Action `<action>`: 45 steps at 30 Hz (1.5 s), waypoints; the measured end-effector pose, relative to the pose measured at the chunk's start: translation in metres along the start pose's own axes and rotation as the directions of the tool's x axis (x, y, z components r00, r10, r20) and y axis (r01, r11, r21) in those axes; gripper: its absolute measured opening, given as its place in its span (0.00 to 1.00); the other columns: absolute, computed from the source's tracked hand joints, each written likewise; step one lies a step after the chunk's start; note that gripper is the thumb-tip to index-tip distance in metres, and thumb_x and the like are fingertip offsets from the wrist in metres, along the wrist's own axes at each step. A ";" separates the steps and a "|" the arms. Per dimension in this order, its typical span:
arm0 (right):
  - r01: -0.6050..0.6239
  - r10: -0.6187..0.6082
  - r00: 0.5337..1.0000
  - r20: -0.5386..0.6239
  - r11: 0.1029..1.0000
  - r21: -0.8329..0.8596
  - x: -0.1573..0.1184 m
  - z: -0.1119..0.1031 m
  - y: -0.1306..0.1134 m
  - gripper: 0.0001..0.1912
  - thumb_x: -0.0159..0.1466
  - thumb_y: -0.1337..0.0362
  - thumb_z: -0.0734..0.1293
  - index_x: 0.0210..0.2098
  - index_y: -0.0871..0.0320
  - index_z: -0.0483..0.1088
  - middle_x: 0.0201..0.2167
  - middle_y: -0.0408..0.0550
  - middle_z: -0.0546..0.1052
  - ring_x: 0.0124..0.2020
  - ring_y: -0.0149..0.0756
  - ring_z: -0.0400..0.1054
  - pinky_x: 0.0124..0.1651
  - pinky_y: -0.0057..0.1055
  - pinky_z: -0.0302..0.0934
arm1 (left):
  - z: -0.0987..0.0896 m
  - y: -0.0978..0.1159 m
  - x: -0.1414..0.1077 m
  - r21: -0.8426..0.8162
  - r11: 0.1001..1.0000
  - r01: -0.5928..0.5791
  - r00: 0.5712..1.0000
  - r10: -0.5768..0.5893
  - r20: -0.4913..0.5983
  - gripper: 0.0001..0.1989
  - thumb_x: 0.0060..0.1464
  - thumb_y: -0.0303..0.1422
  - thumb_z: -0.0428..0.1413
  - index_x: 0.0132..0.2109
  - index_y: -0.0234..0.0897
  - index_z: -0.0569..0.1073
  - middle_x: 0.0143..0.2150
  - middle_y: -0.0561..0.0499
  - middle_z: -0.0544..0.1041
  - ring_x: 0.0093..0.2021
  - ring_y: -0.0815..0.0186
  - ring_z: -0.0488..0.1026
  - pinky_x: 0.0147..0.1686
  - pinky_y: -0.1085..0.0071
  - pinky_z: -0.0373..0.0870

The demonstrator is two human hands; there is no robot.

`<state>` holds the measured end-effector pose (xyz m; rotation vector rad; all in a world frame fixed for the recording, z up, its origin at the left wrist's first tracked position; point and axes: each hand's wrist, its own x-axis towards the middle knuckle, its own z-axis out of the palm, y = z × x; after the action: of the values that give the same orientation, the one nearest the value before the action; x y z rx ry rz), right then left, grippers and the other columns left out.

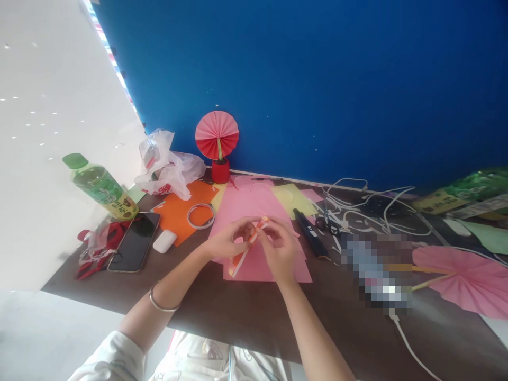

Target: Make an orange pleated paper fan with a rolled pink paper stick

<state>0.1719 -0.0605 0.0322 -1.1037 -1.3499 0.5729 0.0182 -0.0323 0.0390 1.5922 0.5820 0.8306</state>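
Between my two hands is a narrow folded paper strip (239,261), orange with white and yellow edges, slanting up to the right. My left hand (230,239) pinches it from the left side, thumb and fingers closed on its middle. My right hand (280,248) grips its upper end between thumb and fingertips. Beneath the hands lie pink paper sheets (246,203) in a loose stack. A roll of tape (200,216) rests on orange paper (178,203) to the left. Right of the sheets is a black pen-like tool (310,234).
A round pink-and-red paper fan (217,135) stands in a red holder (220,171). Leftward are a green-capped bottle (103,188), a phone (135,242), a white earbud case (164,241) and a plastic bag (174,172). White cables (357,211) and another pink fan (472,280) lie rightward.
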 end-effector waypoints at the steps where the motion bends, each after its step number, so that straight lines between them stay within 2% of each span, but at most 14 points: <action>1: -0.027 0.027 1.000 -0.001 0.999 0.029 0.000 0.000 0.000 0.09 0.56 0.65 0.67 0.37 0.54 0.68 0.38 0.48 0.71 0.38 0.36 0.69 0.41 0.36 0.67 | 0.000 0.000 0.000 0.001 1.000 -0.001 1.000 0.001 0.000 0.32 0.44 0.19 0.50 0.58 0.38 0.59 0.36 0.52 0.63 0.34 0.71 0.63 0.38 0.70 0.64; 4: -0.068 0.069 0.997 -0.020 0.995 0.077 0.000 0.001 -0.002 0.10 0.55 0.64 0.68 0.37 0.55 0.67 0.36 0.46 0.71 0.32 0.33 0.69 0.38 0.34 0.67 | 0.000 0.000 0.000 0.010 1.000 -0.004 1.000 0.004 0.004 0.32 0.43 0.19 0.50 0.58 0.38 0.58 0.35 0.52 0.63 0.34 0.71 0.63 0.38 0.70 0.64; 10: -0.124 0.135 0.989 -0.059 0.978 0.168 0.001 0.002 -0.003 0.14 0.53 0.66 0.70 0.39 0.55 0.66 0.34 0.45 0.72 0.32 0.32 0.69 0.39 0.32 0.67 | 0.000 0.003 -0.001 0.076 0.997 0.004 1.000 -0.005 0.012 0.33 0.42 0.19 0.50 0.58 0.39 0.58 0.35 0.52 0.63 0.33 0.71 0.62 0.37 0.70 0.64; 18: -0.234 0.254 0.964 -0.083 0.953 0.191 0.003 -0.004 0.002 0.09 0.52 0.62 0.70 0.32 0.57 0.71 0.32 0.45 0.74 0.30 0.32 0.70 0.34 0.32 0.68 | 0.002 0.008 -0.002 0.095 0.995 0.011 0.999 -0.015 0.047 0.33 0.41 0.19 0.50 0.57 0.39 0.59 0.35 0.52 0.63 0.34 0.70 0.62 0.38 0.70 0.64; 26: -0.267 0.284 0.949 -0.138 0.955 0.131 0.005 -0.004 -0.003 0.08 0.52 0.61 0.70 0.29 0.59 0.72 0.26 0.44 0.74 0.24 0.30 0.69 0.30 0.29 0.67 | 0.003 0.006 -0.002 0.073 0.997 -0.005 0.999 0.002 0.036 0.32 0.43 0.19 0.51 0.57 0.40 0.60 0.34 0.52 0.65 0.34 0.70 0.63 0.37 0.69 0.64; 29: -0.222 0.239 0.950 -0.201 0.969 0.105 0.004 -0.005 -0.003 0.08 0.54 0.61 0.69 0.30 0.59 0.71 0.27 0.44 0.74 0.24 0.30 0.69 0.30 0.29 0.67 | 0.003 0.004 -0.001 0.084 0.996 -0.007 1.000 0.008 -0.013 0.27 0.47 0.23 0.53 0.56 0.39 0.62 0.36 0.50 0.67 0.35 0.69 0.65 0.38 0.69 0.65; 32: -0.147 0.154 0.945 -0.288 0.988 0.048 0.004 -0.007 0.000 0.08 0.55 0.61 0.68 0.31 0.59 0.70 0.29 0.45 0.74 0.26 0.31 0.69 0.32 0.30 0.67 | 0.000 0.003 0.001 0.097 0.995 -0.005 0.991 0.018 -0.133 0.20 0.51 0.28 0.52 0.53 0.38 0.66 0.38 0.48 0.68 0.38 0.68 0.66 0.41 0.69 0.65; 36: -0.089 0.079 0.926 -0.369 0.996 -0.011 0.005 -0.010 0.006 0.08 0.56 0.62 0.67 0.33 0.60 0.70 0.31 0.47 0.73 0.27 0.32 0.70 0.34 0.32 0.68 | -0.009 0.004 0.003 0.074 0.997 0.021 0.961 0.000 -0.276 0.15 0.51 0.31 0.53 0.48 0.38 0.69 0.38 0.48 0.69 0.39 0.67 0.67 0.42 0.70 0.64; 38: -0.082 0.065 0.916 -0.395 0.996 -0.026 0.005 -0.011 0.010 0.08 0.56 0.62 0.67 0.34 0.60 0.70 0.31 0.47 0.73 0.26 0.32 0.71 0.34 0.32 0.67 | -0.013 0.001 0.003 0.099 0.995 0.033 0.923 0.008 -0.385 0.13 0.50 0.31 0.54 0.45 0.38 0.70 0.38 0.49 0.69 0.38 0.68 0.66 0.41 0.72 0.64; 39: -0.076 0.057 0.914 -0.401 0.997 -0.032 0.006 -0.012 0.012 0.08 0.56 0.62 0.67 0.34 0.60 0.69 0.31 0.47 0.73 0.26 0.32 0.71 0.34 0.33 0.67 | -0.014 -0.001 0.003 0.121 0.992 0.039 0.885 0.022 -0.465 0.12 0.50 0.31 0.54 0.44 0.38 0.70 0.37 0.50 0.68 0.37 0.68 0.66 0.40 0.72 0.64; 41: -0.061 0.040 0.916 -0.399 0.997 -0.039 0.006 -0.012 0.015 0.08 0.56 0.62 0.67 0.34 0.60 0.69 0.31 0.47 0.73 0.27 0.33 0.71 0.36 0.34 0.67 | -0.014 -0.007 0.003 0.139 0.989 0.050 0.769 0.051 -0.637 0.09 0.50 0.31 0.54 0.40 0.38 0.69 0.36 0.51 0.67 0.37 0.69 0.66 0.40 0.72 0.64; 43: -0.054 0.037 0.923 -0.382 0.998 -0.036 0.006 -0.011 0.019 0.08 0.57 0.62 0.67 0.34 0.59 0.68 0.30 0.47 0.74 0.29 0.34 0.72 0.38 0.35 0.67 | -0.011 -0.016 0.005 0.085 0.995 0.050 0.647 0.032 -0.762 0.09 0.49 0.32 0.54 0.39 0.38 0.67 0.37 0.51 0.67 0.38 0.69 0.66 0.41 0.71 0.64; 44: -0.055 0.040 0.929 -0.368 0.998 -0.030 0.006 -0.010 0.020 0.08 0.57 0.62 0.67 0.34 0.59 0.67 0.30 0.48 0.74 0.31 0.35 0.72 0.39 0.35 0.67 | -0.009 -0.021 0.006 0.028 0.999 0.047 0.612 -0.006 -0.791 0.10 0.49 0.33 0.55 0.40 0.38 0.66 0.39 0.51 0.66 0.39 0.69 0.66 0.42 0.70 0.65; 45: -0.055 0.043 0.935 -0.353 0.998 -0.024 0.006 -0.009 0.021 0.08 0.57 0.61 0.66 0.34 0.59 0.67 0.30 0.48 0.73 0.31 0.35 0.72 0.39 0.35 0.67 | -0.008 -0.026 0.007 -0.044 0.998 0.039 0.594 -0.059 -0.802 0.13 0.48 0.34 0.56 0.41 0.38 0.65 0.40 0.50 0.66 0.39 0.69 0.67 0.42 0.69 0.66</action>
<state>0.1875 -0.0488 0.0180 -1.2058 -1.0245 0.3664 0.0189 -0.0171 0.0156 1.0900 1.2522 1.5272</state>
